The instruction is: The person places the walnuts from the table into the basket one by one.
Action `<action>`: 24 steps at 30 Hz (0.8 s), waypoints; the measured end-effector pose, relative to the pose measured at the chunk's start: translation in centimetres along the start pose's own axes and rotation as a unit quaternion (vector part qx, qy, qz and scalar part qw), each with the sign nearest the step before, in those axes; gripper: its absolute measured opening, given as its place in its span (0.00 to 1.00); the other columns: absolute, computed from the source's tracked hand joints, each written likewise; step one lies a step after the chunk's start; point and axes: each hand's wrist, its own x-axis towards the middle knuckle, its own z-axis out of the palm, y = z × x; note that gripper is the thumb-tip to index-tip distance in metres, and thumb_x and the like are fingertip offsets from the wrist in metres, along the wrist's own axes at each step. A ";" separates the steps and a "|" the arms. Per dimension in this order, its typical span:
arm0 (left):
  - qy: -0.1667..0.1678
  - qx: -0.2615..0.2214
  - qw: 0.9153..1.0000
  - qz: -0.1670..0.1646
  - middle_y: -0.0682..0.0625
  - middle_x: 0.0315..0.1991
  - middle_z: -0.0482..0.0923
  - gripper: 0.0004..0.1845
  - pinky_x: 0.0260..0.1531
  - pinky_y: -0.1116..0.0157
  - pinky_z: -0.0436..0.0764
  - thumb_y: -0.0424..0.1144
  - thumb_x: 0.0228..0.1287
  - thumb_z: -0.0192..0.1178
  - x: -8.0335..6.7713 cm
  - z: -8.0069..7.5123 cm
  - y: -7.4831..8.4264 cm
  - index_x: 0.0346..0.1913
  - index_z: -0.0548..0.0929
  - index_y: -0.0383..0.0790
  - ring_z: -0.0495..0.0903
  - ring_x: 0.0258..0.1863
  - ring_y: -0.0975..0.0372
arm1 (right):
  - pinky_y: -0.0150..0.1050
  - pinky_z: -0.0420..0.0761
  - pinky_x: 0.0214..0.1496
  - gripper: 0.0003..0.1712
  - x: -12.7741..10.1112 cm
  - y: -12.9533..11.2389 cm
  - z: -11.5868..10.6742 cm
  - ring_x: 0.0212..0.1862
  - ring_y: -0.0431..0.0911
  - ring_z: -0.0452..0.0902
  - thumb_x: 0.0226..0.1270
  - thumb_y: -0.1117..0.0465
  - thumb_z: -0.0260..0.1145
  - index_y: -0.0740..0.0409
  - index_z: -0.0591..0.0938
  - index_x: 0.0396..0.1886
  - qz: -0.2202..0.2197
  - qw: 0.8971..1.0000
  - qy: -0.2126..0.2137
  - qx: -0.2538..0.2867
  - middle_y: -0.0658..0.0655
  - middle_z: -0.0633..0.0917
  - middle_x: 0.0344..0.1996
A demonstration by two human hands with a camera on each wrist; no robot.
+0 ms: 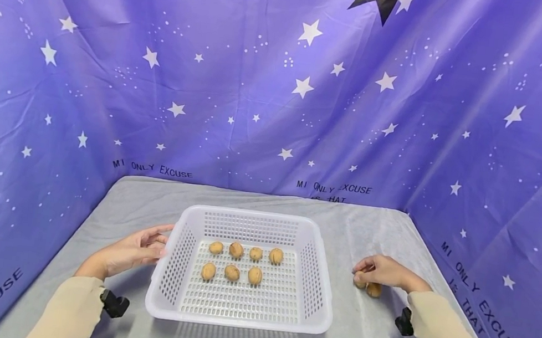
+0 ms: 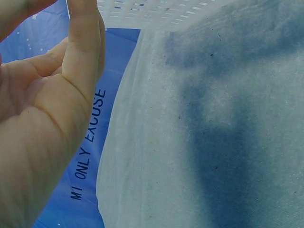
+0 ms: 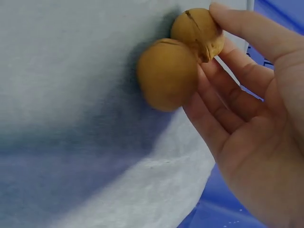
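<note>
A white plastic basket with slotted walls stands on the grey cloth. Several walnuts lie inside it in two rows, over its back and middle part. At the basket's left rim, my left hand touches the outside with thumb and forefinger, the other fingers loosely bent. To the right of the basket, my right hand pinches a walnut between thumb and fingers, low over the cloth. Another walnut sits right beside that one, and appears to touch it.
The grey cloth covers the table. Purple star-printed curtains hang close behind it and on both sides. A black wrist device sits on the left wrist, and a similar device on the right.
</note>
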 end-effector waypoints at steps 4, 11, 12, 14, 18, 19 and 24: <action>0.000 -0.002 1.000 0.000 0.29 0.60 0.67 0.40 0.56 0.55 0.80 0.26 0.72 0.55 0.0 0.1 0.0 0.78 0.44 0.30 0.78 0.55 0.53 | 0.39 0.80 0.43 0.20 0.3 -1.3 -0.8 0.37 0.44 0.82 0.65 0.58 0.72 0.69 0.85 0.49 0.003 1.000 0.006 -0.022 0.53 0.88 0.37; -0.004 -0.004 1.000 0.004 0.26 0.60 0.65 0.40 0.56 0.54 0.80 0.26 0.72 0.55 -0.1 0.1 0.0 0.78 0.44 0.30 0.77 0.56 0.51 | 0.45 0.81 0.49 0.21 1.5 -5.3 -3.1 0.45 0.47 0.83 0.65 0.52 0.72 0.61 0.85 0.51 -0.020 0.997 0.021 -0.070 0.50 0.88 0.40; -0.005 -0.005 1.000 0.005 0.25 0.60 0.65 0.40 0.57 0.54 0.79 0.25 0.72 0.55 -0.1 0.1 0.0 0.78 0.44 0.29 0.77 0.56 0.51 | 0.45 0.82 0.49 0.21 1.7 -6.0 -3.4 0.45 0.46 0.83 0.65 0.51 0.72 0.60 0.85 0.51 -0.026 0.996 0.021 -0.077 0.49 0.88 0.40; -0.008 -0.006 1.000 0.007 0.25 0.60 0.64 0.40 0.57 0.53 0.79 0.25 0.72 0.55 -0.1 0.1 0.1 0.78 0.44 0.29 0.77 0.57 0.50 | 0.44 0.82 0.49 0.21 2.1 -7.5 -3.8 0.45 0.46 0.83 0.65 0.50 0.72 0.58 0.86 0.51 -0.040 0.995 0.020 -0.089 0.48 0.88 0.40; -0.010 -0.006 1.000 0.009 0.27 0.59 0.67 0.39 0.56 0.53 0.80 0.25 0.72 0.54 -0.1 0.1 0.2 0.78 0.44 0.29 0.77 0.56 0.50 | 0.45 0.83 0.50 0.21 3.1 -10.3 -3.8 0.45 0.44 0.84 0.66 0.49 0.72 0.58 0.85 0.51 -0.063 0.993 0.007 -0.100 0.47 0.88 0.38; -0.010 -0.006 1.000 0.009 0.28 0.59 0.68 0.39 0.56 0.53 0.80 0.25 0.72 0.54 -0.1 0.1 0.2 0.78 0.44 0.29 0.78 0.56 0.51 | 0.45 0.83 0.51 0.22 3.4 -11.0 -3.6 0.45 0.44 0.84 0.66 0.49 0.72 0.59 0.85 0.51 -0.067 0.993 0.003 -0.101 0.46 0.88 0.38; -0.012 -0.005 1.000 0.011 0.30 0.59 0.69 0.39 0.56 0.53 0.80 0.24 0.72 0.54 0.0 0.2 0.2 0.78 0.44 0.28 0.79 0.55 0.52 | 0.43 0.82 0.51 0.21 5.3 -14.0 -2.1 0.44 0.42 0.83 0.65 0.50 0.72 0.59 0.85 0.50 -0.089 0.989 -0.038 -0.112 0.45 0.87 0.38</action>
